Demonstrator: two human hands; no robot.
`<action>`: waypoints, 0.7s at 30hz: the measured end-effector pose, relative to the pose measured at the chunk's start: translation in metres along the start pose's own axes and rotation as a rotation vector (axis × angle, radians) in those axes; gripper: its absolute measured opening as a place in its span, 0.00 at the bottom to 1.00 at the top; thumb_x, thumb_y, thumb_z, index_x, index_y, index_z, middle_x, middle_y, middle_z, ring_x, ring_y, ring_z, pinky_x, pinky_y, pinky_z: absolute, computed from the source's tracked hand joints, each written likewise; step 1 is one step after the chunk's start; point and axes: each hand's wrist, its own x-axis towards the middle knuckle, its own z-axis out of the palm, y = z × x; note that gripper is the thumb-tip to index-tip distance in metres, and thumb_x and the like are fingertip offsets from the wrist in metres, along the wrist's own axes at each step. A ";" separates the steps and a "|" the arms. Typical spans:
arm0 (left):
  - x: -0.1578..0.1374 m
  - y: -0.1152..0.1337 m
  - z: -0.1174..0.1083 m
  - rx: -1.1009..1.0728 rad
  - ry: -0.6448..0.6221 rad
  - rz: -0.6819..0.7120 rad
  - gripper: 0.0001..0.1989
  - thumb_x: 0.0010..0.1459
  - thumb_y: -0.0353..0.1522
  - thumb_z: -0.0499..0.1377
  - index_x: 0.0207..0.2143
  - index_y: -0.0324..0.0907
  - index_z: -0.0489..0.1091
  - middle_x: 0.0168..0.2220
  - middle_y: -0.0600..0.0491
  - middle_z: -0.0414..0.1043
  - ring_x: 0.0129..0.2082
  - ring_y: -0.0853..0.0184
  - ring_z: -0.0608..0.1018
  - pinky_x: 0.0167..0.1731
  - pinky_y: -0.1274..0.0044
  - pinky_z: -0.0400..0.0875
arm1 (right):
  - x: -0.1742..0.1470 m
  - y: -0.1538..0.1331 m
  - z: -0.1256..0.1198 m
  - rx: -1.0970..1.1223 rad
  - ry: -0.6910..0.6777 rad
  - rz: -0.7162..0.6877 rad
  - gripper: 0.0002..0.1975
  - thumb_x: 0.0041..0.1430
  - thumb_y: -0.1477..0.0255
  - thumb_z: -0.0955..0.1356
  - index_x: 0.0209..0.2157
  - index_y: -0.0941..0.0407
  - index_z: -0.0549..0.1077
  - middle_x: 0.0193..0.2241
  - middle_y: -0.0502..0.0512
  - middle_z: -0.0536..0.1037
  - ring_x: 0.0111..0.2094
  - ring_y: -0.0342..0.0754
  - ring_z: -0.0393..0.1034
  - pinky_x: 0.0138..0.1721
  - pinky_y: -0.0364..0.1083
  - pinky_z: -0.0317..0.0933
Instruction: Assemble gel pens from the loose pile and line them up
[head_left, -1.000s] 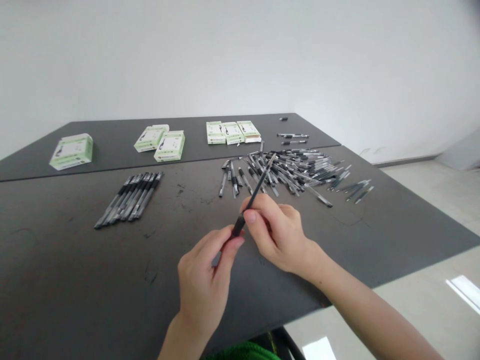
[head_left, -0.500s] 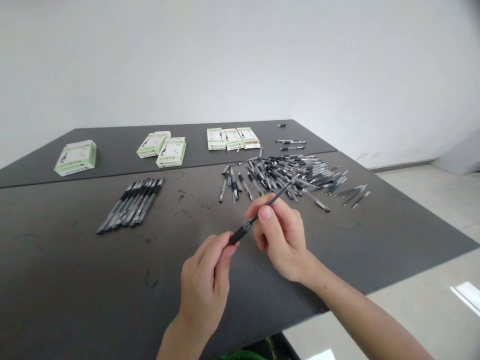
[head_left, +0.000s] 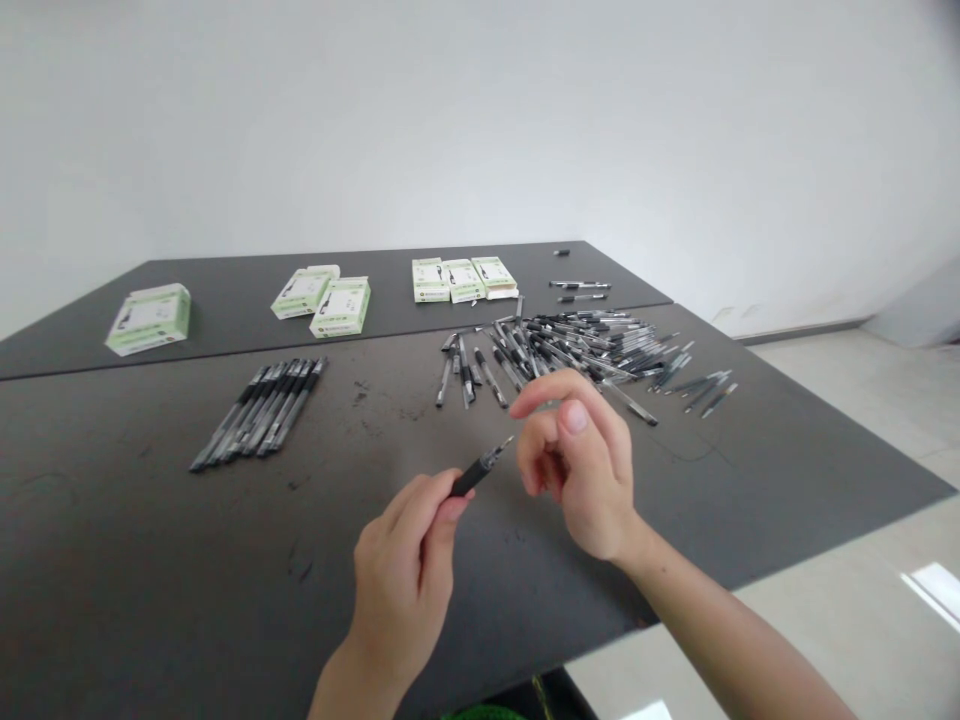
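**Bare tip (head_left: 504, 446), pen (head_left: 472, 476) held from one side only**

The pen is above the bench (head_left: 187, 570), pinched between the thumb and forefinger of my left grip (head_left: 405, 565), tip slanting up and to the right. My right grip (head_left: 585, 465) is just beside the tip but apart from it, loosely curled with the thumb and forefinger parted; I see nothing in it, though some of the palm is hidden.

I judge a twist or slip the likeliest trouble: one pinch well behind the tip carries everything, so a sideways knock from my right could pivot the pen or drop it. The uncapped tip could also ink my skin if I brushed it; the dark marks (head_left: 409, 411) on the bench may be such smears. Dropped into the pile (head_left: 574, 345), the pen would be hard to pick out among its likes. Rolling left, it could nudge the tidy row (head_left: 262, 415) askew.
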 end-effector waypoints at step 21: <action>-0.001 -0.011 -0.012 0.083 0.007 -0.019 0.09 0.62 0.31 0.49 0.38 0.41 0.69 0.31 0.55 0.77 0.32 0.74 0.78 0.32 0.87 0.69 | 0.037 0.002 -0.021 -0.557 -0.052 -0.213 0.21 0.67 0.62 0.50 0.46 0.56 0.66 0.15 0.44 0.67 0.15 0.38 0.60 0.23 0.38 0.57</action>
